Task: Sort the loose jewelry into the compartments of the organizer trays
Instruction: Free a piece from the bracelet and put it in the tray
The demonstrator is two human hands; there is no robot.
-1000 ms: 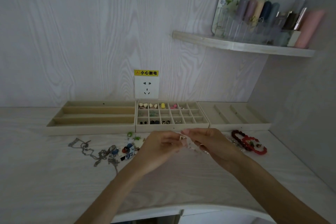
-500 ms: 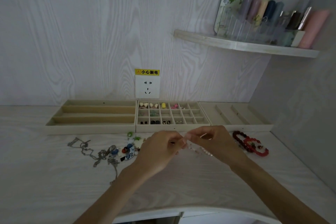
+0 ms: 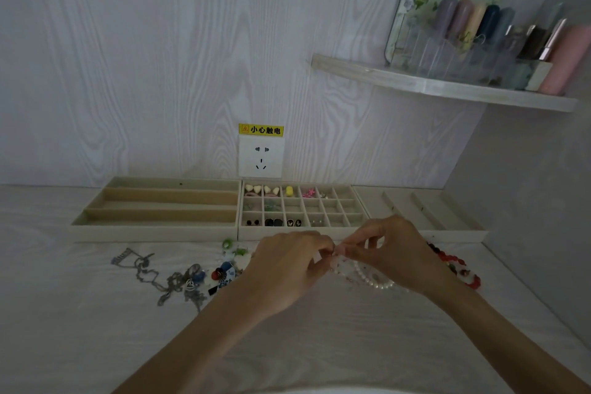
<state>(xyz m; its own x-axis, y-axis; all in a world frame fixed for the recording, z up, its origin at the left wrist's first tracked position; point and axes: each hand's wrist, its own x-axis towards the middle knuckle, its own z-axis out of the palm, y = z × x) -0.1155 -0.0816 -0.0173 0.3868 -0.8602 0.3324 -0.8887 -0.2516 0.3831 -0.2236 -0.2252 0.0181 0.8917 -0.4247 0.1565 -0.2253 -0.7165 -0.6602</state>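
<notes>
While both hands pinch the pearl strand (image 3: 372,278) just in front of the grid tray (image 3: 300,235), its loop now hangs lower than a second ago, nearly on the bench (image 3: 96,329). The left hand (image 3: 287,269) and right hand (image 3: 393,253) seem to be working its clasp, so it is not yet in a tray.

The right hand (image 3: 393,253) covers part of the pearl strand (image 3: 374,280) and the red bracelet (image 3: 454,265); what both grips pinch is too small to tell
</notes>
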